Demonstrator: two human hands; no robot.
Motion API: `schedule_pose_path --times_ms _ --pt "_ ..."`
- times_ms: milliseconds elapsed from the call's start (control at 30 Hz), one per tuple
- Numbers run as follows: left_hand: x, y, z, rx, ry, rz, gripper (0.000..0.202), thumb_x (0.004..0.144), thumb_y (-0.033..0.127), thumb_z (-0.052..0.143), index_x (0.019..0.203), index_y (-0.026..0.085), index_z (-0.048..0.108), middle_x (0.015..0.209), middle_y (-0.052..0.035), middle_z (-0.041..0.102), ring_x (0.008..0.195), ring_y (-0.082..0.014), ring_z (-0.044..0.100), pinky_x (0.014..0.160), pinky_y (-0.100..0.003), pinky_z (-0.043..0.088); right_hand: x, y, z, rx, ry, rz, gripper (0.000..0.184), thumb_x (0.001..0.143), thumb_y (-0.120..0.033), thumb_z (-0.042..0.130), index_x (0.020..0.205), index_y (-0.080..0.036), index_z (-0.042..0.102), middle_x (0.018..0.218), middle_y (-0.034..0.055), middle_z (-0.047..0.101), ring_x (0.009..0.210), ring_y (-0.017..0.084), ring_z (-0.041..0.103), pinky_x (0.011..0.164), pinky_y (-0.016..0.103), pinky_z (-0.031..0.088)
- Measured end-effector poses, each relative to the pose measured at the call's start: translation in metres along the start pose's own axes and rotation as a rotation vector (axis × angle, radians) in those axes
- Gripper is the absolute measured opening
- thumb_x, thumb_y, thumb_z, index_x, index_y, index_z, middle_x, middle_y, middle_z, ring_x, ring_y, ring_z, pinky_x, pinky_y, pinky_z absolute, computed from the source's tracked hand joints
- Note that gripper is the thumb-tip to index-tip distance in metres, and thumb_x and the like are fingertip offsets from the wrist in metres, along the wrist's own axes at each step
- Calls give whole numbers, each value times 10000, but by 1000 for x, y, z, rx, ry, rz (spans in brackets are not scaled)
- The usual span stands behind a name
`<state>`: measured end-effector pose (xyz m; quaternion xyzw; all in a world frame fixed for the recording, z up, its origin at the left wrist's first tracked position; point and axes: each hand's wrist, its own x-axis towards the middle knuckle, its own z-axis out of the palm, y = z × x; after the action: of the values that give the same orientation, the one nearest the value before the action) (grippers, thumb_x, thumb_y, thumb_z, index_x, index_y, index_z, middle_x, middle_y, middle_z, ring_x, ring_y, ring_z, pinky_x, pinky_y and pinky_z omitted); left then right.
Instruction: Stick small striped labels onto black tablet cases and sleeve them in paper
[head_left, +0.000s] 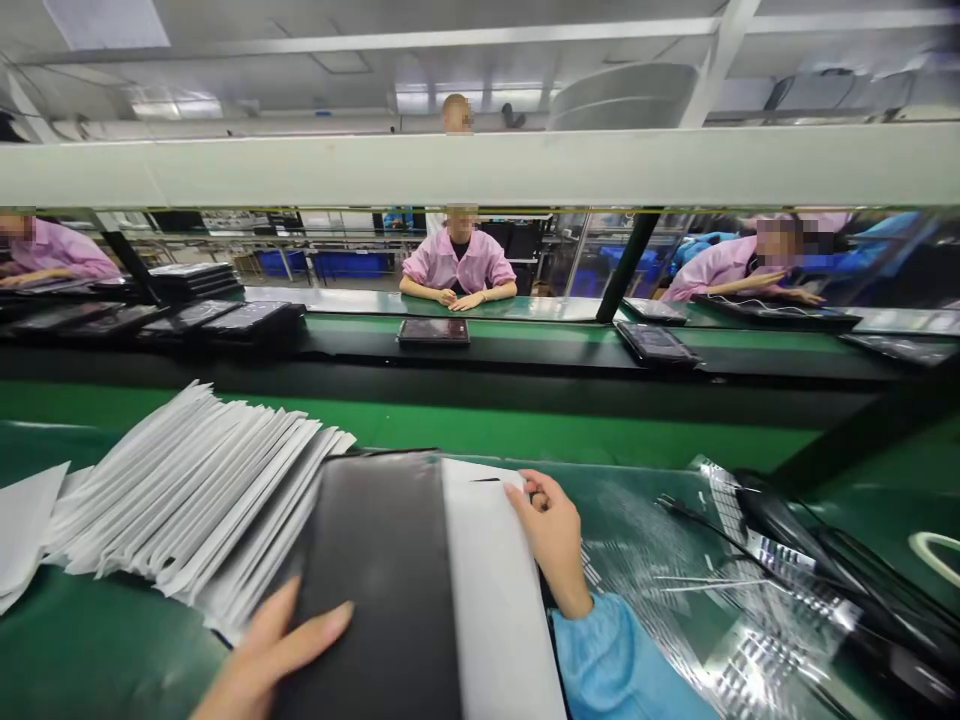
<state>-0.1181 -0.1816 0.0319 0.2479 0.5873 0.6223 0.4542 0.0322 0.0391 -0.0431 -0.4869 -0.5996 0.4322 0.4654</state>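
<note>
From the head camera, the person's left hand (274, 645) lies open and flat at the near edge of the bench. Its fingers are stretched out and the thumb is spread, and it rests on the near left corner of a black slab (375, 580) without gripping it. The slab lies lengthwise away from the person on the green mat (97, 660). A white envelope (495, 610) runs along the slab's right side and touches it; I cannot tell whether the slab's edge goes inside the envelope. The right hand (553, 535), coming out of a light blue cuff (611, 655), has its fingers bent over the far right corner of the envelope and pinches that edge. Just left of the slab, a fanned stack of white envelopes (195, 490) leans across the mat, its nearest edges touching the slab's side. To the right of the right hand, clear printed bags (675, 570) are spread flat, with black cables (817, 555) lying over their far side. Beyond the bench is a black conveyor (525, 350) carrying a dark tablet (433, 331), with more flat devices to either side of it. Across the conveyor sits a person in a pink smock (459, 262), forearms on the far bench and hands together. Other workers in pink are bent over that far bench at the left and right edges of the picture.
</note>
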Motion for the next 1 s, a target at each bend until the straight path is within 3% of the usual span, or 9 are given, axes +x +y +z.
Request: schedule_pose_path --times_ms 67,167,267,367,433,567,733,933,1000 --pt "24 3 20 59 -139 -173 427 766 440 623 1124 221 542 827 -33 697 688 -232 661 632 -395 539 1 5 -2 7 45 15 471 699 -513 655 987 -141 670 799 41 609 598 145 489 601 277 427" --pt "52 0 36 626 -38 54 307 827 496 493 791 197 553 683 -33 611 664 -208 597 640 -330 454 -1 12 -6 47 54 39 489 716 -563 600 922 -122 660 740 54 625 586 170 536 581 294 455" --pt "61 -9 16 1130 190 186 401 913 495 314 663 216 459 585 -17 515 606 -210 530 620 -333 372 -3 18 -6 81 39 50 466 717 -561 598 866 -124 661 713 63 641 610 199 575 602 316 475" --pt "60 -23 -19 1585 372 330 372 926 460 306 855 183 543 818 -96 599 780 -264 564 657 -348 398 -3 21 -3 92 32 60 465 725 -563 591 886 -133 666 752 70 659 670 219 594 648 332 477" --pt "60 -31 -36 1752 381 381 361 922 409 332 925 143 576 936 -155 605 889 -309 562 685 -372 425 -2 20 -3 86 33 70 466 724 -571 586 880 -140 669 767 74 664 682 225 595 658 339 474" --pt "65 -35 -49 1722 189 378 376 941 301 286 719 187 568 775 -79 620 787 -248 591 663 -337 441 -4 10 -9 55 95 53 429 740 -547 583 871 -146 661 854 95 655 768 242 594 711 350 470" --pt "59 -13 -54 1523 190 460 427 971 363 251 662 209 504 692 -19 583 706 -168 584 682 -282 449 -16 -29 -17 65 124 -93 345 806 -497 557 866 -172 653 939 99 626 855 245 584 760 352 476" --pt "43 1 -23 1245 217 825 330 952 213 363 634 202 447 597 10 496 579 -130 502 601 -253 411 -29 -104 35 328 -657 147 517 776 -567 595 1151 -211 601 973 83 628 741 202 607 524 282 505" --pt "42 2 -2 1302 150 1039 245 909 119 404 689 195 479 629 -9 521 607 -145 500 608 -272 406 -26 -123 59 354 -751 136 500 823 -550 545 1191 -214 574 942 66 641 769 198 611 541 272 501"
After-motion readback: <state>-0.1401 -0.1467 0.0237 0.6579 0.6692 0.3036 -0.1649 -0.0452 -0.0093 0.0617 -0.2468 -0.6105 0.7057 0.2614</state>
